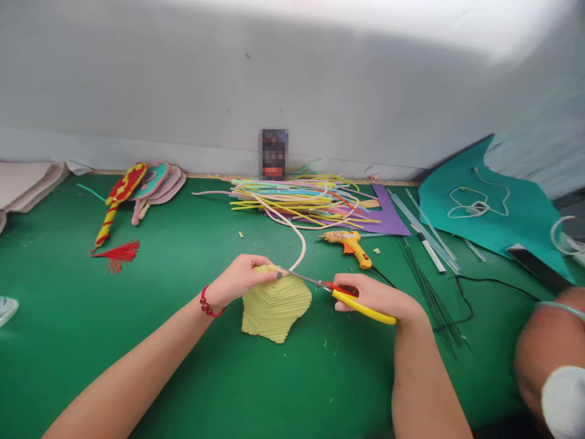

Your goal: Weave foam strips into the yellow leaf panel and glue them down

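Observation:
My left hand (pixel 249 277) pinches the top of a pale yellow, ribbed, leaf-like piece (pixel 276 308) that looks built from rows of fuzzy stems. In my right hand (pixel 365 296) is a pair of scissors (pixel 361 306) with red and yellow handles. Their blades point left and meet the piece's top edge beside my left fingertips; whether they are closed on anything there I cannot make out. A cream fuzzy stem (pixel 302 244) curves from that same spot up to a pile of coloured fuzzy stems (pixel 283 204).
Right of the pile lies a yellow hot glue gun (pixel 350 244) with a black cord. Beyond it are glue sticks (pixel 423 225), a marker (pixel 430 253), dark wires (pixel 429 299) and a teal sheet (pixel 457 201). Finished fuzzy fans (pixel 130 186) lie left. Another person's limb (pixel 548 347) shows at right.

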Demonstrator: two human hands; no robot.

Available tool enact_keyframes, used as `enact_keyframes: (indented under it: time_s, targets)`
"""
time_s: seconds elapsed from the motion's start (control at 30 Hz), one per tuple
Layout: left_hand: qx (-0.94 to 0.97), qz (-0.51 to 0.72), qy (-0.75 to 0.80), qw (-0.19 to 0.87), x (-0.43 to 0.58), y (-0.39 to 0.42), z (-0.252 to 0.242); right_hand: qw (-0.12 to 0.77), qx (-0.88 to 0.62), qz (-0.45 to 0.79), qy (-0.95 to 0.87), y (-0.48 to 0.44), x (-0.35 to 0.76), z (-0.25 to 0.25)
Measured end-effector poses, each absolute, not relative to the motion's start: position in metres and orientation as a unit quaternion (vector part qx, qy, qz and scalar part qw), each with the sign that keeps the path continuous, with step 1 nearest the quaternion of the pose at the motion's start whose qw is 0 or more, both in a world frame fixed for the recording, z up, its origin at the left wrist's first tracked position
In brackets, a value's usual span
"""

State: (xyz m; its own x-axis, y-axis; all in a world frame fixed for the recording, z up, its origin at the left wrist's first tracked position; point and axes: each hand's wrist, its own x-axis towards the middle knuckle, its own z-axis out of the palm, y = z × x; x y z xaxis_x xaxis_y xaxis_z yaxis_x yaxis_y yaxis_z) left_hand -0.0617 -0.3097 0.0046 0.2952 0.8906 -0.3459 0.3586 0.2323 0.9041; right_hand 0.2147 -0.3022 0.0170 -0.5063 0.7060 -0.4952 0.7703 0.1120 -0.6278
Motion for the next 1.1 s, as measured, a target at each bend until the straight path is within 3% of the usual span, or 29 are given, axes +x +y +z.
enact_keyframes:
  time_s: [0.83,0.97,1.1]
  targets:
    - [0.525,0.264,0.557,0.587,-0.061,-0.308,0.002,-0.019,0.516,-0.45,0.729,-0.301,0.204,0.011]
    - [0.536,0.26,0.555,0.581,-0.059,-0.309,0.005,-0.048,0.538,-0.404,0.738,-0.298,0.202,0.001]
    - [0.534,0.265,0.552,0.583,-0.058,-0.31,0.004,-0.087,0.603,-0.269,0.746,-0.29,0.206,-0.012]
